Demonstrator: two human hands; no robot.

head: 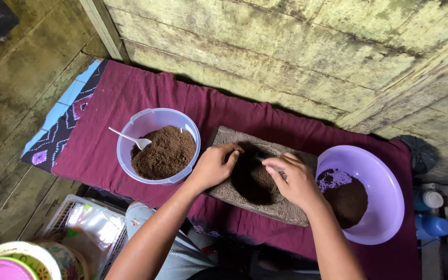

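A rough stone mortar slab [282, 206] lies on a maroon cloth [130, 93], with dark brown powder [255, 179] in its hollow. My left hand [214, 165] rests on the slab's left rim, fingers curled toward the hollow. My right hand [292, 179] is bent over the hollow's right side, fingertips pinched together on the powder; whether it holds anything is hidden. A clear plastic tub [151, 120] of brown powder with a white spoon [128, 138] in it stands to the left. A lilac basin [385, 192] with darker powder stands to the right.
Wooden plank wall behind and wooden floor at left. A patterned blue and black cloth [60, 127] sticks out under the maroon one. A white basket with packets [86, 223] and stacked bowls [22, 259] sit lower left. Blue bottles [431, 225] stand at the right edge.
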